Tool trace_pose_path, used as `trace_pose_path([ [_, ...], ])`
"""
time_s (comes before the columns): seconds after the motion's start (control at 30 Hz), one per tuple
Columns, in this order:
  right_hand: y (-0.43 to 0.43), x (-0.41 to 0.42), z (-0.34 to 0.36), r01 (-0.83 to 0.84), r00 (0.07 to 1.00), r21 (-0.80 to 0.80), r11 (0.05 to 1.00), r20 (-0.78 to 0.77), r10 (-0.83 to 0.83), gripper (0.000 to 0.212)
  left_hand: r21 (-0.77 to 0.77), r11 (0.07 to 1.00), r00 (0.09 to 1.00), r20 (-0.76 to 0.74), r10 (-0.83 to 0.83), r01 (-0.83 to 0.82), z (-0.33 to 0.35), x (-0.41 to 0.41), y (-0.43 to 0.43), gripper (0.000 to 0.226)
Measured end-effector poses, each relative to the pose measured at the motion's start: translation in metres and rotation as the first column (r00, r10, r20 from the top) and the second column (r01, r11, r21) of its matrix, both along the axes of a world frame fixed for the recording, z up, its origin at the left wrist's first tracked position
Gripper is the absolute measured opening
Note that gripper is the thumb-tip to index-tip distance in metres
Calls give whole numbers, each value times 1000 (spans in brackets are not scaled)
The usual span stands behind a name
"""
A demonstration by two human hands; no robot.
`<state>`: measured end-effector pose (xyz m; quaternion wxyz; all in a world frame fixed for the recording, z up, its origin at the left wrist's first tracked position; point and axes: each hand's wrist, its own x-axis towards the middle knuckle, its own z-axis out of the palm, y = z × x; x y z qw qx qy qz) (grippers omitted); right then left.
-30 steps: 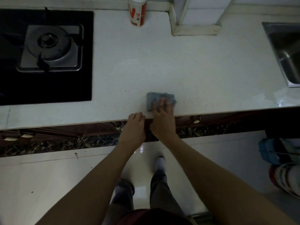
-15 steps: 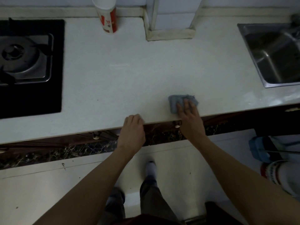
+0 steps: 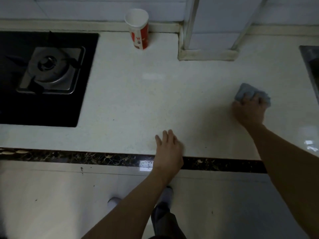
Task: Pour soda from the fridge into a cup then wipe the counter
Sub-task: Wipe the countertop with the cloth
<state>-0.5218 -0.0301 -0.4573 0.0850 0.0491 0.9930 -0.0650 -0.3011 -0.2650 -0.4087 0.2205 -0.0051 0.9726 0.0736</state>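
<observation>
A blue-grey cloth [image 3: 245,91] lies bunched on the white counter [image 3: 138,100], far to the right. My right hand [image 3: 248,109] grips it, fingers curled over its near side. My left hand [image 3: 168,149] rests flat on the counter's front edge with fingers straight. A red and white paper cup [image 3: 139,30] stands upright at the back of the counter against the wall. No soda bottle is in view.
A black gas hob with a steel burner [image 3: 50,69] fills the counter's left part. A white tiled pillar base [image 3: 208,50] juts out at the back right. The steel sink's edge [image 3: 310,66] shows at far right. Below the counter is pale floor with my feet.
My right hand has slid the cloth rightwards and farther back from the front edge, now bunching it in curled fingers. My left hand stayed at the counter's edge.
</observation>
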Motion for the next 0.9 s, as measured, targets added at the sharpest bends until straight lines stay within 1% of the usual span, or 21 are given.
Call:
trace_pose_path([
  [0.07,-34,-16,3,-70,998,-22,997,-4,70,75,35,999,1000,2,19,-19,1,-4,-1,54],
  [0.13,-78,-22,4,-193,981,-82,978,-32,191,68,63,997,999,8,38,-38,2,-7,-1,52],
  [0.2,-125,-22,4,-346,938,-109,932,-63,341,72,71,996,999,16,48,-49,4,-7,-1,55],
  [0.23,-148,-19,4,-412,911,-99,906,-54,408,75,74,996,999,12,46,-47,3,-7,-2,57],
  [0.3,-191,-9,2,-517,855,-112,849,-25,518,74,97,994,999,-7,46,-45,1,-5,-3,57],
  [0.37,-232,11,7,-607,792,-158,778,-46,609,73,115,993,999,-20,39,-36,-2,-5,-7,55],
  [0.4,-252,22,10,-664,745,-162,730,-70,663,71,113,993,999,-27,29,-26,-3,-4,-10,54],
  [0.5,-288,61,8,-835,541,-181,519,-105,834,59,176,984,996,-77,44,-30,0,1,-17,37],
  [0.53,-290,71,5,-865,487,-190,463,-105,867,57,220,975,994,-96,58,-36,-1,4,-21,35],
  [0.57,-288,77,3,-878,460,-204,434,-108,881,57,262,964,991,-121,65,-31,-2,6,-26,37],
  [0.6,-282,80,2,-875,459,-231,426,-119,880,58,290,957,988,-144,57,-13,-4,8,-32,43],
  [0.67,-260,76,1,-842,510,-284,458,-145,848,59,330,944,990,-135,30,16,-7,10,-47,55],
  [0.73,-227,68,-2,-799,586,-297,523,-187,789,52,324,946,991,-131,12,31,-5,12,-65,52],
  [0.8,-185,65,-5,-710,699,-324,625,-219,681,51,274,962,981,-186,51,2,-3,17,-85,41],
  [0.87,-152,73,-8,-563,826,-344,751,-239,510,55,199,977,971,-209,117,-75,-4,22,-110,32],
  [0.9,-143,81,-8,-480,875,-337,810,-243,418,54,169,981,968,-213,134,-99,-4,24,-121,30],
])
